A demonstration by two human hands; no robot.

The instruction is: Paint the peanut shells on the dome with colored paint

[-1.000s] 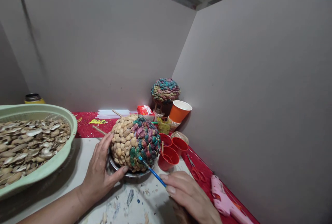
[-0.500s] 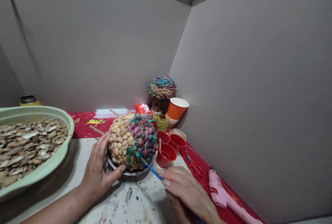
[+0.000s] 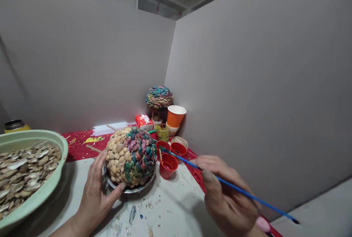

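Observation:
A dome covered in peanut shells (image 3: 117,154) rests in a shallow metal bowl (image 3: 134,190). Its left part is bare tan shell; the right part is painted green, purple and teal. My left hand (image 3: 95,193) steadies it, fingers along its left side and thumb at its lower front edge. My right hand (image 3: 229,193) grips a blue paintbrush (image 3: 239,188) between thumb and fingers. The brush's left tip is over the red paint cups (image 3: 168,166), right of the dome; its other end, dark at the tip, points to the lower right.
At left stands a green basket (image 3: 64,149) of empty shells. Behind the dome are white sticks (image 3: 108,129), a red-and-white box (image 3: 143,121), an orange paper cup (image 3: 175,117) and a painted shell dome (image 3: 159,97) on legs. Grey panels (image 3: 247,83) enclose the table.
My right hand has drawn the paintbrush off the dome and moved right, bringing its tip over the red cups. The left hand stays on the dome. The camera view has shifted.

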